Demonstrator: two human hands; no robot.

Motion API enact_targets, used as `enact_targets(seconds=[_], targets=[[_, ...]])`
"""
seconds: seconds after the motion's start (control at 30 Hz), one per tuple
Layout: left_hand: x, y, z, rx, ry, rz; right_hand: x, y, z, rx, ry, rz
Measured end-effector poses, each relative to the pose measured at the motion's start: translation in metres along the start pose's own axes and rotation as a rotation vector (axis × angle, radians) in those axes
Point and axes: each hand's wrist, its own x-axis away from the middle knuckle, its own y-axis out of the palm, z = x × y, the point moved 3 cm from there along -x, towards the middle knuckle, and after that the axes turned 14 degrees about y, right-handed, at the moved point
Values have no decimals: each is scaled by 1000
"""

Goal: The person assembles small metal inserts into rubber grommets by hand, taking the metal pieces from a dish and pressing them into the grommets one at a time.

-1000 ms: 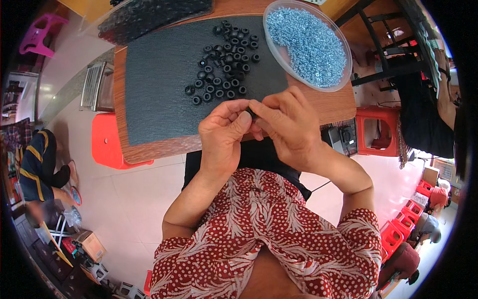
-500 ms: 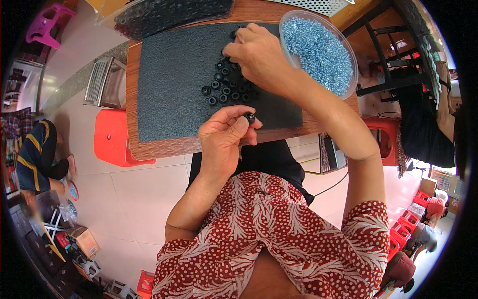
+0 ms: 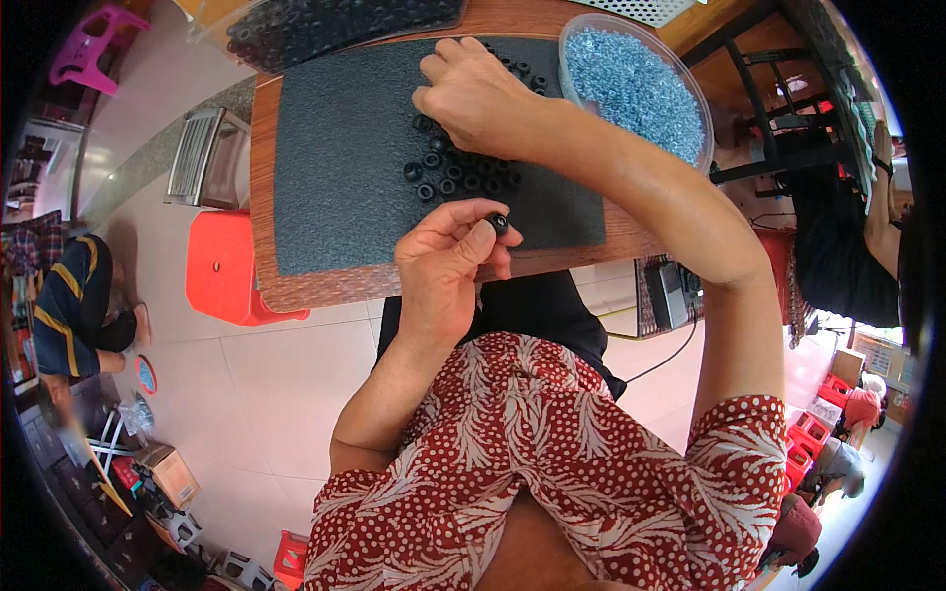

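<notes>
My left hand (image 3: 441, 258) is closed in a pinch at the table's near edge, thumb and fingers around a small black round piece (image 3: 498, 224) with a hollow end. Farther off, my right hand (image 3: 471, 98) reaches over the dark textured mat (image 3: 335, 158). Its fingers are bent down and closed, and whatever lies between the tips is hidden. Below and beside it lies a loose cluster of black ring-shaped pieces (image 3: 448, 172). Several more black pieces (image 3: 522, 71) show beyond the right hand, near the tub.
A round clear tub (image 3: 641, 98) of small light-blue pieces stands at the right. A clear box (image 3: 345, 30) of black pieces sits at the far left of the wooden table (image 3: 325, 291). A red stool (image 3: 222, 266) is left of the table. Other people sit around the room.
My right hand has moved left and slightly away over the mat, uncovering black pieces near the tub. My left hand keeps its pinch on the black piece and has barely moved.
</notes>
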Motion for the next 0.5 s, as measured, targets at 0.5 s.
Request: enact_targets(seconds=[0.5], targets=[[-6,3,8,-32,11,10,83,-58,11,-834,495,26]])
